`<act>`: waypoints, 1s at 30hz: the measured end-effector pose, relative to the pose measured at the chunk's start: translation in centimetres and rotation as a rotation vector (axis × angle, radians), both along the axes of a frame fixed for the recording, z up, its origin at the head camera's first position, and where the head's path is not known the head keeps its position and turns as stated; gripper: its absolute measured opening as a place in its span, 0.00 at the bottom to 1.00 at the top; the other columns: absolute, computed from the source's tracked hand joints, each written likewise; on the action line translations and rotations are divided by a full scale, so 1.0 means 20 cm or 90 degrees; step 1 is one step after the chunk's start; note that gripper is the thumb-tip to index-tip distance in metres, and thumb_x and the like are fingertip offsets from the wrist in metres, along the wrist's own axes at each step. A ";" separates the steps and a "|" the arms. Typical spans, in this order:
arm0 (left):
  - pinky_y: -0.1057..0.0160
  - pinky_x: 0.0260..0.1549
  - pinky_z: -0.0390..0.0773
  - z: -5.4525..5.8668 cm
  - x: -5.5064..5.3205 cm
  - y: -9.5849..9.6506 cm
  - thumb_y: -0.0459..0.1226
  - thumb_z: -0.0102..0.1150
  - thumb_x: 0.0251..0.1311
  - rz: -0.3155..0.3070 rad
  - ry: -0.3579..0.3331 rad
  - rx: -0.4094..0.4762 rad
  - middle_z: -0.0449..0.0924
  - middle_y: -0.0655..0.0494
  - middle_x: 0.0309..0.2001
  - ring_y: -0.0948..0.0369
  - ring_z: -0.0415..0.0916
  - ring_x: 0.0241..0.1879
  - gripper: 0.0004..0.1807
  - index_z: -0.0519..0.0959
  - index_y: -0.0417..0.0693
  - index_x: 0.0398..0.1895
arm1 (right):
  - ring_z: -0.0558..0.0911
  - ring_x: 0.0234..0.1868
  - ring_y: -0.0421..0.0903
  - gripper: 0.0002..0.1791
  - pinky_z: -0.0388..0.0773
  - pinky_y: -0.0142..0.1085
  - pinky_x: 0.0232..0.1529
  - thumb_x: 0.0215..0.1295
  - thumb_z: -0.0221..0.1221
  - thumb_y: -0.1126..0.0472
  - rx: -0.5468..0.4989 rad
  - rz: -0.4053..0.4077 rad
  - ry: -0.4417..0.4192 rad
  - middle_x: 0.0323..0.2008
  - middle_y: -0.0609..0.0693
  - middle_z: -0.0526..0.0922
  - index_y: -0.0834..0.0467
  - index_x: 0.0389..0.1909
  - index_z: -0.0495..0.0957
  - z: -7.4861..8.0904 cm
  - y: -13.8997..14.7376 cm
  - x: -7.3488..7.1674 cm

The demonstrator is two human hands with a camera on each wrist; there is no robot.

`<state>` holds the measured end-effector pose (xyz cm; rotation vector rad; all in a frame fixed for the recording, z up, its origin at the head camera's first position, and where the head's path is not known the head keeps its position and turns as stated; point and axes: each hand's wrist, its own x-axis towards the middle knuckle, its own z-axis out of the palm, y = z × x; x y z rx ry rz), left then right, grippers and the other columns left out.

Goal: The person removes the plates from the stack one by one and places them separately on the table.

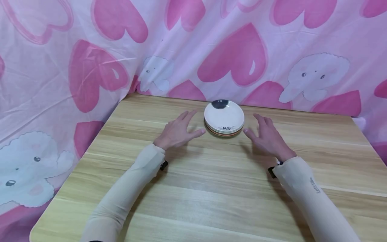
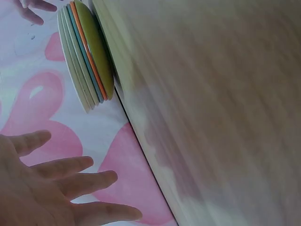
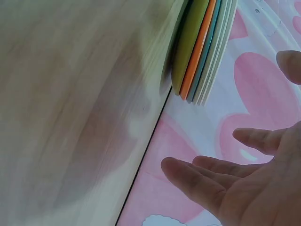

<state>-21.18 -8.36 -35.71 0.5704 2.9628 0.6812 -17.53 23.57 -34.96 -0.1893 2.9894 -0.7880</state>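
Observation:
A stack of several plates (image 1: pixel 224 116) stands near the table's back edge. The top plate is white, with a dark grey patch at its far rim and a small dark flower print at the near rim. Seen side-on in the left wrist view, the stack (image 2: pixel 84 52) shows pale plates over a teal, an orange and an olive-green one. My left hand (image 1: pixel 178 130) is just left of the stack, fingers spread and holding nothing. On the other side, my right hand (image 1: pixel 267 136) also has its fingers extended, its thumb close to the plates' right rim.
The wooden table (image 1: pixel 193 195) reaches back to a pink and white curtain (image 1: pixel 235 50) printed with hearts and cartoon animals. This curtain also hangs along the left side. Both forearms wear pale sleeves, with a dark strap at each wrist.

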 end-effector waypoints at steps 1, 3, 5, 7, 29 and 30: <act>0.35 0.55 0.66 0.00 0.00 0.00 0.79 0.33 0.41 0.000 -0.001 0.005 0.52 0.50 0.72 0.43 0.62 0.65 0.49 0.42 0.78 0.70 | 0.60 0.64 0.66 0.44 0.58 0.64 0.62 0.64 0.45 0.38 -0.003 -0.001 0.000 0.68 0.69 0.49 0.57 0.72 0.42 0.00 0.00 0.00; 0.36 0.55 0.66 -0.01 0.00 0.00 0.78 0.35 0.42 -0.001 -0.007 0.013 0.51 0.50 0.72 0.44 0.61 0.66 0.49 0.42 0.78 0.70 | 0.59 0.65 0.66 0.44 0.57 0.63 0.63 0.63 0.47 0.38 -0.009 -0.005 0.000 0.68 0.68 0.50 0.57 0.72 0.43 0.00 -0.01 -0.01; 0.37 0.56 0.66 -0.01 -0.01 0.01 0.77 0.36 0.43 -0.004 -0.008 0.021 0.51 0.50 0.72 0.45 0.59 0.67 0.49 0.42 0.77 0.70 | 0.57 0.66 0.65 0.44 0.56 0.63 0.64 0.63 0.48 0.39 -0.009 -0.009 0.005 0.68 0.68 0.50 0.57 0.72 0.43 0.00 -0.01 -0.01; 0.37 0.57 0.66 -0.01 -0.01 0.01 0.77 0.36 0.44 -0.004 -0.005 0.026 0.51 0.52 0.72 0.47 0.58 0.68 0.48 0.42 0.76 0.70 | 0.57 0.67 0.65 0.44 0.55 0.63 0.64 0.63 0.49 0.39 -0.012 -0.012 0.009 0.68 0.68 0.51 0.57 0.72 0.44 0.00 -0.01 -0.02; 0.47 0.67 0.59 0.00 -0.03 0.06 0.71 0.40 0.50 -0.012 -0.002 0.118 0.54 0.54 0.71 0.55 0.52 0.71 0.47 0.51 0.59 0.71 | 0.67 0.61 0.65 0.38 0.69 0.59 0.56 0.65 0.51 0.48 -0.078 -0.015 0.034 0.65 0.67 0.59 0.61 0.69 0.50 0.01 -0.05 -0.08; 0.47 0.67 0.59 0.00 -0.03 0.06 0.71 0.41 0.51 -0.011 -0.002 0.121 0.54 0.53 0.71 0.54 0.52 0.71 0.47 0.52 0.58 0.71 | 0.67 0.61 0.65 0.37 0.70 0.59 0.56 0.65 0.51 0.49 -0.079 -0.013 0.035 0.64 0.67 0.60 0.61 0.69 0.51 0.01 -0.05 -0.08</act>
